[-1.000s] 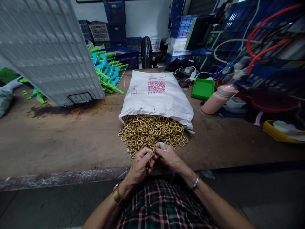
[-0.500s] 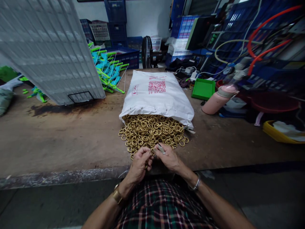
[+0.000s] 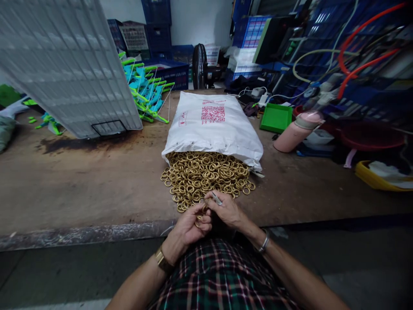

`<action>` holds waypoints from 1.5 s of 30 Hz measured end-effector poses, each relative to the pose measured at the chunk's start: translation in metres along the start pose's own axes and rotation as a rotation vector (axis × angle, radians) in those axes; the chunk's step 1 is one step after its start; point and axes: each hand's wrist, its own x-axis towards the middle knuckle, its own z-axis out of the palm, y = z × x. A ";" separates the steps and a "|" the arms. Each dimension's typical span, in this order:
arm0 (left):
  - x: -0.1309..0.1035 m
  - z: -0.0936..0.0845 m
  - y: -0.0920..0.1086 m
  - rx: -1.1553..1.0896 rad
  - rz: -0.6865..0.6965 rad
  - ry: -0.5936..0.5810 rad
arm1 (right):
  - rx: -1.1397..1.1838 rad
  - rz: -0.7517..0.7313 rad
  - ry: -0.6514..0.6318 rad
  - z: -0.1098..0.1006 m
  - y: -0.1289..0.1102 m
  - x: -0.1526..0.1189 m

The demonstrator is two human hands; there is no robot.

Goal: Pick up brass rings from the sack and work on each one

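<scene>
A heap of brass-coloured rings (image 3: 206,174) spills from the mouth of a white sack (image 3: 238,133) onto the workbench. My left hand (image 3: 190,226) is turned palm up at the near edge of the heap, its fingers curled around brass-coloured rings (image 3: 198,222). Close against its fingertips is my right hand (image 3: 228,212), closed on a small, slim silver tool (image 3: 216,198) whose exact kind I cannot make out. The right fingertips meet a ring at the left hand, and the fingers partly hide the contact.
On the left a grey ribbed panel (image 3: 74,69) stands before bright green and blue plastic parts (image 3: 150,94). To the right are a green tray (image 3: 275,118), a pink bottle (image 3: 297,132) and a yellow basin (image 3: 380,183). A black fan (image 3: 200,66) stands behind the sack.
My left hand has rolled palm up and its fingers have loosened, showing rings inside. My right hand has shifted slightly, still with the silver tool.
</scene>
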 end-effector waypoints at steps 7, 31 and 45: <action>-0.001 -0.004 -0.001 0.088 -0.048 -0.043 | 0.107 0.038 -0.051 0.001 0.002 0.001; -0.004 -0.009 -0.005 -0.075 -0.019 -0.056 | -0.774 -0.073 -0.042 0.010 0.007 -0.016; -0.025 -0.006 -0.009 0.100 0.089 -0.206 | -0.820 0.104 0.237 -0.019 0.029 -0.013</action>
